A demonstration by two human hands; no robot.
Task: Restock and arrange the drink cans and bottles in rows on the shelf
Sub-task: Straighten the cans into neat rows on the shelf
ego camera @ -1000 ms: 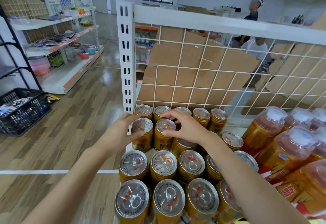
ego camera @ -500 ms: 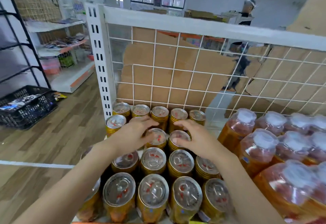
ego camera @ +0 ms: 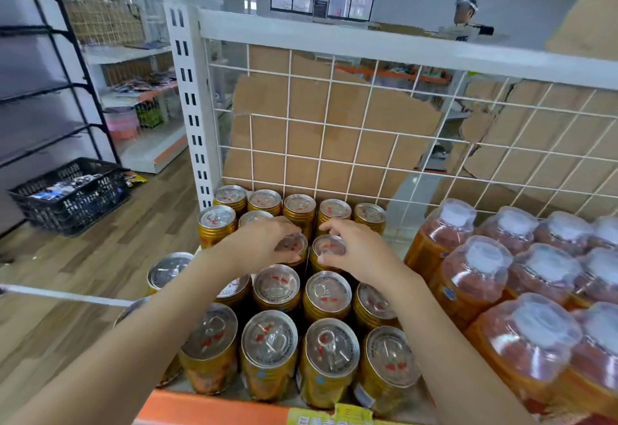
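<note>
On the shelf [ego camera: 214, 408], gold cans [ego camera: 277, 286] stand upright in rows running forward from the wire grid [ego camera: 334, 130] at its back, five of them [ego camera: 300, 207] lined up right against the grid. One row forward of those, the left hand [ego camera: 261, 245] has its fingers [ego camera: 284, 224] curled over the top of the left-held can [ego camera: 296, 244]. Just beside it, the right hand [ego camera: 361, 250] grips the rim of the right-held can [ego camera: 329, 246] with bent fingers. The two cans stand side by side, nearly touching. Shrink-wrapped orange bottles [ego camera: 468, 274] with white caps fill the shelf to the right, also forward of the grid, and cardboard [ego camera: 378, 117] leans behind it.
</note>
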